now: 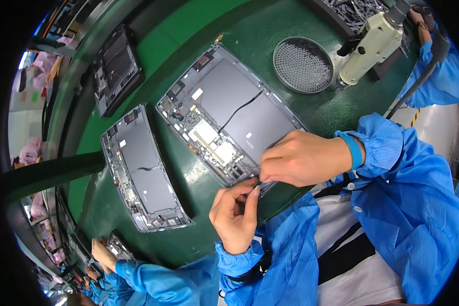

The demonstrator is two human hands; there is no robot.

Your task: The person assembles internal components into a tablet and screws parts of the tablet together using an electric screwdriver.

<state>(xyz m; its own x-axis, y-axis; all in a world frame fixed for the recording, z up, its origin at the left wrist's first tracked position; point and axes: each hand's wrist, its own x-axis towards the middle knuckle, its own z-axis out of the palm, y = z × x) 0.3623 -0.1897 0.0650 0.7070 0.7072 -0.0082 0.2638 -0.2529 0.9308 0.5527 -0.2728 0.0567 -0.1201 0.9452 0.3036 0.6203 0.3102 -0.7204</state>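
An opened grey laptop chassis (268, 120) lies in front of me on the green bench, with its circuit board (207, 133) and large flat grey panel uncovered. A black cable (239, 111) runs from the board across that panel. At the chassis's near corner, my left hand (234, 214) has thumb and forefinger pinched together. My right hand (297, 159) is closed right beside it, its fingertips touching the same edge. Whatever small part sits between the fingertips is hidden. A blue band (354, 150) circles my right wrist.
A similar opened chassis (150, 186) lies to the left; another (116, 69) sits farther back. Beyond my right hand are a round tray (305, 64) with a dimpled surface, a cream-coloured tool (372, 48) and a heap of dark strips (357, 9). Co-workers' blue sleeves flank me.
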